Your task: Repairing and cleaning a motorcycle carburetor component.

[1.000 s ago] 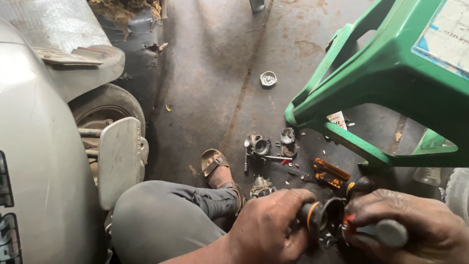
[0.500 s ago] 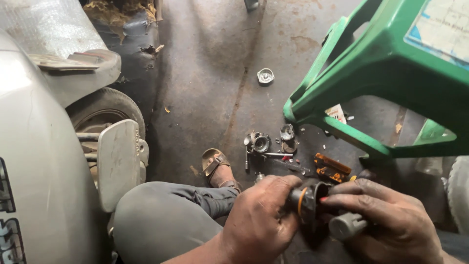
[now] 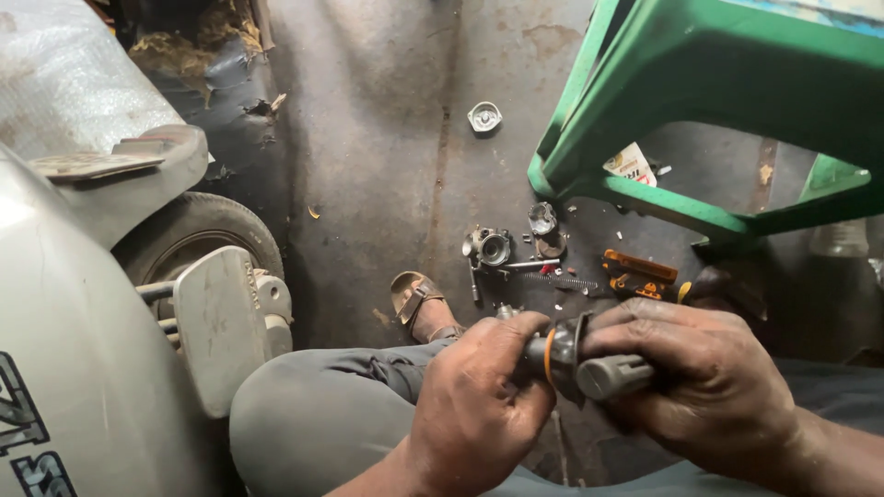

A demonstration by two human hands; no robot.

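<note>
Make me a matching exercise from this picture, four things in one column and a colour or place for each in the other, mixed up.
1. stool
2. round cap
3. sandal
4. grey handle

a. held in the right hand
b. green
c. on the foot by the knee
d. alone on the floor, far from the hands

Pairs: 1-b, 2-d, 3-c, 4-a

I have my left hand (image 3: 474, 410) and right hand (image 3: 700, 382) close together above my lap, both closed round the handled part (image 3: 580, 361) between them. On the floor (image 3: 387, 138) just beyond them lie a small metal housing (image 3: 488, 247), a cap (image 3: 543, 221) to its right, and a flat tool (image 3: 637, 273) further right. The stool (image 3: 700, 101) stands behind those at the right. A round part (image 3: 484, 116) lies further back. My sandalled foot (image 3: 419, 299) rests left of the hands; the scooter (image 3: 110, 304) fills the left side.
</note>
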